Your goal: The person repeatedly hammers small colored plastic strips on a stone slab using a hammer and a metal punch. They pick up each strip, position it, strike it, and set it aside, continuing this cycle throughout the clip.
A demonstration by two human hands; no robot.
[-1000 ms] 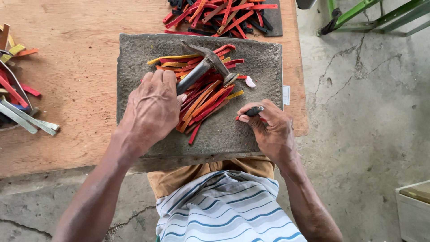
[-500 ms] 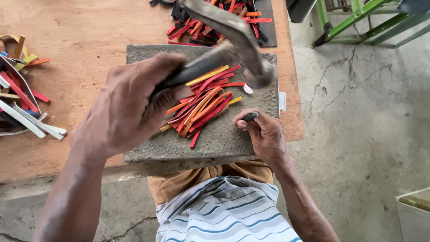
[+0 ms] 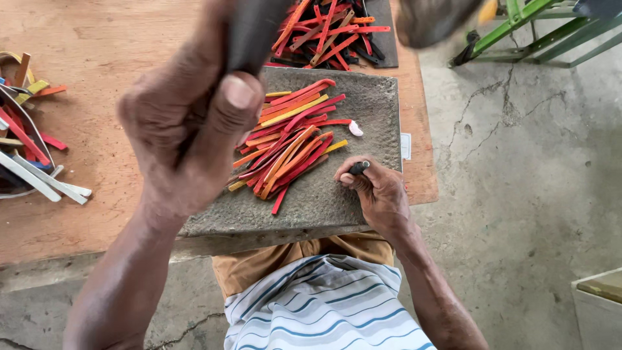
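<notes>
My left hand point(image 3: 188, 129) is raised close to the camera, shut on the dark handle of a hammer point(image 3: 253, 32); its blurred head point(image 3: 437, 19) is high at the top right. My right hand point(image 3: 379, 191) rests on a grey stone slab point(image 3: 369, 104) and pinches a small dark punch point(image 3: 358, 168) upright near the slab's right edge. A pile of red, orange and yellow strips point(image 3: 291, 139) lies on the slab just left of the punch. A small white piece point(image 3: 356, 128) lies beside the pile.
The slab sits on a wooden table point(image 3: 97, 65). More red strips point(image 3: 330, 29) lie on a dark mat behind it; mixed strips point(image 3: 26, 142) lie at the far left. A green metal frame point(image 3: 538, 26) and a pale box point(image 3: 599, 304) stand on the concrete floor to the right.
My left hand has swung the hammer up from the strips to high above the slab, near the camera. The right hand has kept the punch in nearly the same place.
</notes>
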